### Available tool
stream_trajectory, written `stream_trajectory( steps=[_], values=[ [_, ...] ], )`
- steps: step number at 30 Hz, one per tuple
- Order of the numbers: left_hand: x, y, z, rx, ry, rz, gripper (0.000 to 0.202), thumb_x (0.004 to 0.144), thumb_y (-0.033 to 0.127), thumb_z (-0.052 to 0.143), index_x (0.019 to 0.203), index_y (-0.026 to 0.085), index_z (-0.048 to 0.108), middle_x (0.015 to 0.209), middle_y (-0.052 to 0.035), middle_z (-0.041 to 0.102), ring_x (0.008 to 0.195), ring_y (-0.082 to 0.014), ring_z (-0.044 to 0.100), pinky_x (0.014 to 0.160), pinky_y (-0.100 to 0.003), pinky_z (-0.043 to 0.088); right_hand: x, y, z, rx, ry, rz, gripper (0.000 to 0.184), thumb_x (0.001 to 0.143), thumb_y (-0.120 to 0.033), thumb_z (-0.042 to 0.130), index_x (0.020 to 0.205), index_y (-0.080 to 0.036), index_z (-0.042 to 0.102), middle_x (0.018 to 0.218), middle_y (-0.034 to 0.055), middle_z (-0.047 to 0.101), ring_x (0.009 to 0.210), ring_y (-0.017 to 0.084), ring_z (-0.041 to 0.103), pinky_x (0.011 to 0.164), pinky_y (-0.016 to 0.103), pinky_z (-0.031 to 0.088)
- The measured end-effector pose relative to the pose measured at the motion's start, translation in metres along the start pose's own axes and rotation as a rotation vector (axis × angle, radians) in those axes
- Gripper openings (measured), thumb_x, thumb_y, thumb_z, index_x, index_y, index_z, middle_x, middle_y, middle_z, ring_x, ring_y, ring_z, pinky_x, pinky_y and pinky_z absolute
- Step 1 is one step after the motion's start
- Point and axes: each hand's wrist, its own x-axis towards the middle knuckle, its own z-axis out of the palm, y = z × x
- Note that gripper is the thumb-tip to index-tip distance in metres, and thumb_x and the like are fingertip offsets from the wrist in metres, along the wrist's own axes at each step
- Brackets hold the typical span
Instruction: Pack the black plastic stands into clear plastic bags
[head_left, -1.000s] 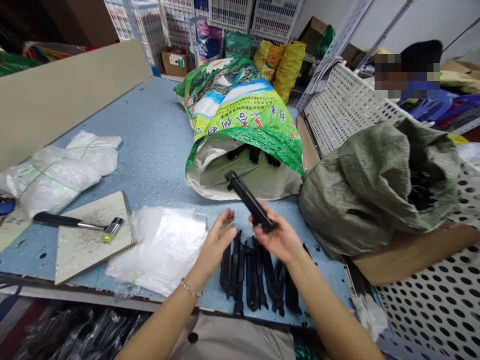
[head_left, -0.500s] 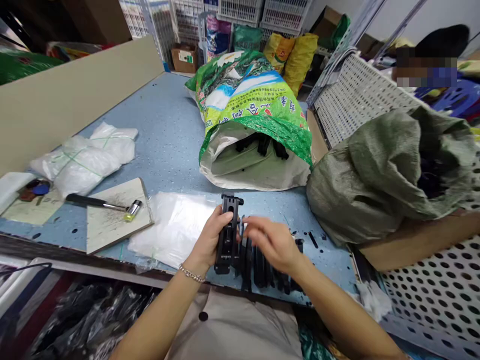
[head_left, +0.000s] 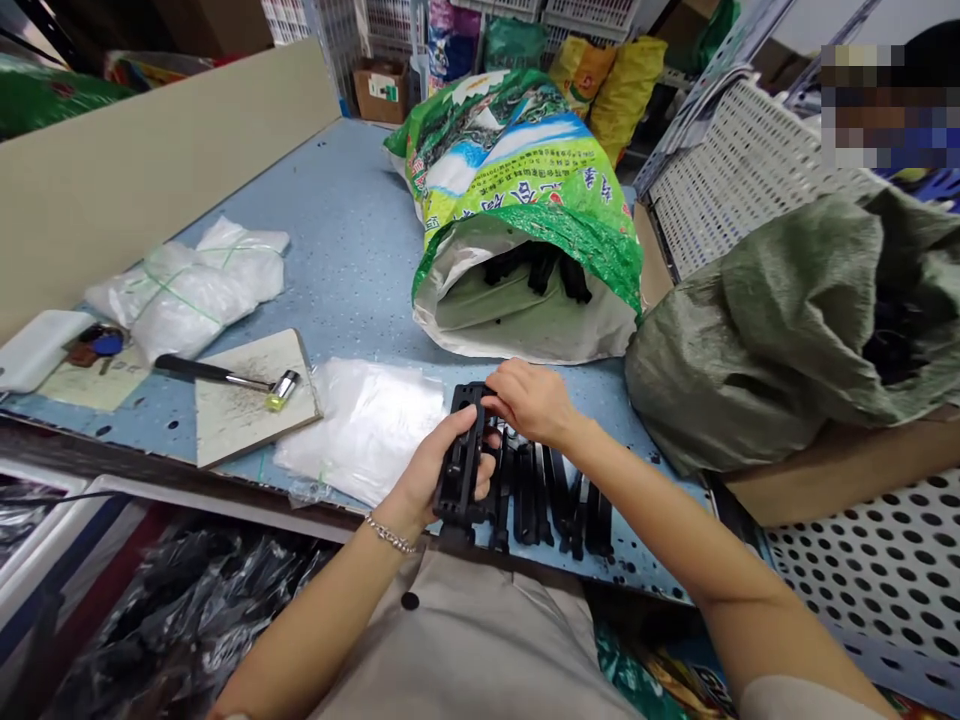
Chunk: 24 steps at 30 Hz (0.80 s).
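Note:
My left hand [head_left: 424,475] is closed around a long black slotted part [head_left: 459,465], held tilted above the front of the bench. Its thumb lies along the part's upper face, with the fingers wrapped behind. My right hand [head_left: 534,402] is pinched against the far right end of that part; whatever sits between its fingertips is hidden. Below and to the right, several similar narrow black parts [head_left: 555,490] lie side by side on the blue bench top [head_left: 330,200]. A stack of clear plastic bags [head_left: 367,425] is left of my left hand.
An open green printed sack [head_left: 525,215] with black parts inside lies beyond my hands. A grey-green sack [head_left: 742,340] stands at right. Leftward are a hammer [head_left: 217,374] on a white board [head_left: 255,425] and a tied plastic bundle [head_left: 195,285]. A person [head_left: 900,100] is at far right.
My right hand has moved up from beside the black part to its far end. The thin silvery piece near its fingertips is now out of sight. The view has shifted slightly.

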Motion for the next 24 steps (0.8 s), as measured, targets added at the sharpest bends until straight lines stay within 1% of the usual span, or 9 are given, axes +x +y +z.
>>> stream_trajectory(
  steps=[4,7,9,11,14,17,18,21,24],
  values=[
    [0.007,0.003,-0.005,-0.047,0.083,0.095,0.032,0.079,0.042,0.064,0.097,0.015,0.06,0.067,0.0026,0.056,0.041,-0.0066,0.046,0.034,-0.019,0.039,-0.009,-0.017,-0.004,0.406,-0.246,0.339,0.054,0.1,-0.054,0.019,0.079,-0.019,0.054,0.069,0.0009,0.056,0.064,0.014,0.052,0.062,0.025,0.039],
    [0.011,0.005,-0.008,-0.063,0.136,0.15,0.04,0.076,0.042,0.067,0.106,0.016,0.059,0.067,0.0038,0.056,0.043,-0.0064,0.047,0.038,-0.018,0.04,-0.027,-0.049,-0.006,0.541,-0.38,0.324,0.048,0.1,-0.052,0.026,0.08,-0.019,0.054,0.073,0.0006,0.058,0.066,0.013,0.052,0.063,0.025,0.039],
    [0.012,0.003,-0.007,-0.032,0.172,0.151,0.043,0.075,0.043,0.068,0.106,0.015,0.061,0.067,0.0036,0.057,0.046,-0.0066,0.05,0.042,-0.018,0.042,-0.042,-0.069,-0.004,0.468,-0.351,0.276,0.042,0.099,-0.049,0.031,0.084,-0.019,0.054,0.081,0.003,0.06,0.073,0.015,0.053,0.067,0.026,0.039],
    [0.013,-0.001,-0.008,0.054,0.232,0.157,0.041,0.075,0.046,0.069,0.1,0.014,0.063,0.067,0.0022,0.059,0.05,-0.0074,0.054,0.046,-0.018,0.044,-0.06,-0.08,-0.005,0.445,-0.336,0.333,0.041,0.1,-0.047,0.029,0.08,-0.019,0.052,0.077,0.0024,0.059,0.069,0.015,0.052,0.065,0.026,0.039],
    [0.013,-0.007,-0.017,0.274,0.32,0.152,0.041,0.076,0.05,0.069,0.094,0.013,0.065,0.072,-0.003,0.067,0.056,-0.0114,0.061,0.051,-0.02,0.048,-0.101,-0.074,-0.018,0.46,-0.289,0.62,0.043,0.101,-0.044,0.024,0.077,-0.021,0.05,0.069,-0.0001,0.056,0.062,0.013,0.053,0.06,0.024,0.04],
    [0.015,-0.012,-0.031,0.388,0.34,0.024,0.042,0.079,0.051,0.066,0.096,0.013,0.066,0.076,-0.0081,0.071,0.062,-0.0164,0.067,0.054,-0.023,0.052,-0.153,-0.056,-0.032,0.023,-0.107,1.017,0.035,0.098,-0.047,0.033,0.098,-0.02,0.055,0.086,0.0063,0.062,0.07,0.019,0.059,0.06,0.028,0.041],
    [0.017,-0.014,-0.035,0.377,0.347,-0.025,0.042,0.081,0.051,0.065,0.095,0.012,0.066,0.076,-0.0092,0.071,0.062,-0.0172,0.068,0.056,-0.024,0.053,-0.169,-0.05,-0.032,-0.128,-0.097,1.092,0.035,0.097,-0.046,0.037,0.108,-0.018,0.055,0.095,0.0103,0.062,0.075,0.022,0.061,0.061,0.029,0.042],
    [0.028,-0.02,-0.037,0.268,0.387,-0.075,0.041,0.086,0.05,0.057,0.092,0.01,0.067,0.076,-0.011,0.072,0.063,-0.0168,0.069,0.057,-0.024,0.055,-0.194,-0.034,-0.016,-0.235,-0.189,1.094,0.04,0.097,-0.038,0.036,0.125,-0.013,0.05,0.112,0.0176,0.059,0.088,0.027,0.064,0.066,0.033,0.046],
    [0.04,-0.02,-0.035,0.179,0.425,-0.004,0.04,0.09,0.048,0.052,0.093,0.01,0.067,0.078,-0.011,0.072,0.062,-0.0155,0.068,0.053,-0.021,0.054,-0.183,-0.02,-0.002,-0.206,-0.242,1.031,0.041,0.098,-0.032,0.033,0.132,-0.014,0.046,0.116,0.0175,0.059,0.096,0.027,0.064,0.076,0.035,0.049]
  ],
)
